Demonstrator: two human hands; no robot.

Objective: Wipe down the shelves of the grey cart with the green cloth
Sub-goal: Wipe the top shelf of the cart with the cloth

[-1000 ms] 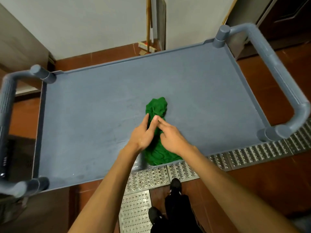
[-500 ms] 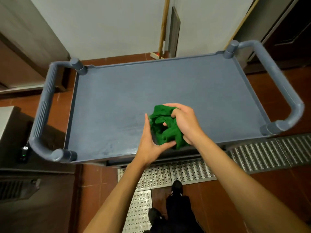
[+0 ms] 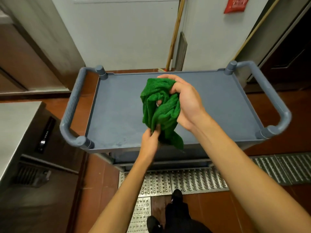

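Observation:
The green cloth (image 3: 159, 111) hangs bunched in the air above the top shelf of the grey cart (image 3: 117, 105). My right hand (image 3: 183, 101) grips its upper part from the right, fingers curled over the top. My left hand (image 3: 149, 142) pinches the lower part from below, near the cart's front edge. A tail of cloth dangles past the front rim. Lower shelves are mostly hidden under the top one.
Grey tube handles stand at the cart's left end (image 3: 70, 111) and right end (image 3: 276, 105). A steel counter (image 3: 15, 132) is at the left. Wooden broom sticks (image 3: 175, 34) lean on the white wall behind. Perforated metal floor grating (image 3: 193, 180) runs under the cart's front.
Both hands lifted the cloth off the shelf and higher into the air. The view pulled back and up, so the whole cart and wall show.

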